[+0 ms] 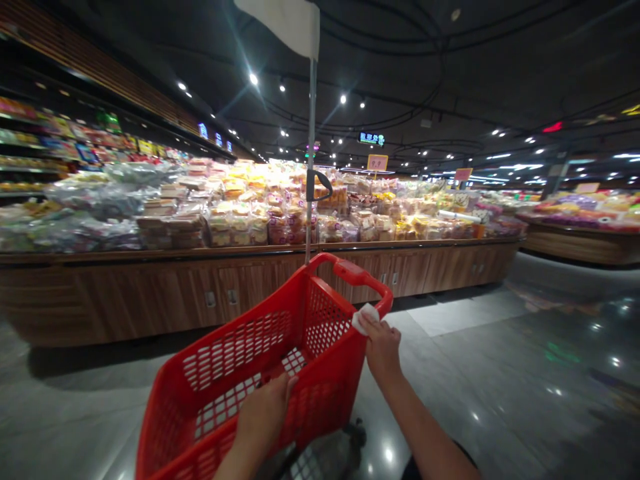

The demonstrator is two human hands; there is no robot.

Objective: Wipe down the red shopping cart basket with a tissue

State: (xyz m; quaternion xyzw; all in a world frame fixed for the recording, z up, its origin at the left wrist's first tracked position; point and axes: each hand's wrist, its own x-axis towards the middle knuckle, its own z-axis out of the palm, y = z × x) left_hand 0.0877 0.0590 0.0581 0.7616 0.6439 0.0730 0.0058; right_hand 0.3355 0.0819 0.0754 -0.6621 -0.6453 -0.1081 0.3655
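Observation:
A red plastic shopping cart (235, 343) with a lattice basket stands right in front of me. My left hand (265, 407) is closed over the near rim of the basket, its fingertips hidden behind the edge. At the handle end, my right hand (384, 343) pinches a crumpled white wipe (366, 319) and presses it to the red corner just below the handle (367, 279). A thin pole (312, 120) with a white flag (287, 27) rises from the handle end. No goods show in the visible part of the basket.
Behind the cart runs a long wooden display counter (260, 280) heaped with bagged snacks (240, 213). Price signs (377, 163) stand above the goods. Another display (583, 237) is at the right, shelves (23, 147) at the far left. The grey tiled floor (480, 387) is shiny.

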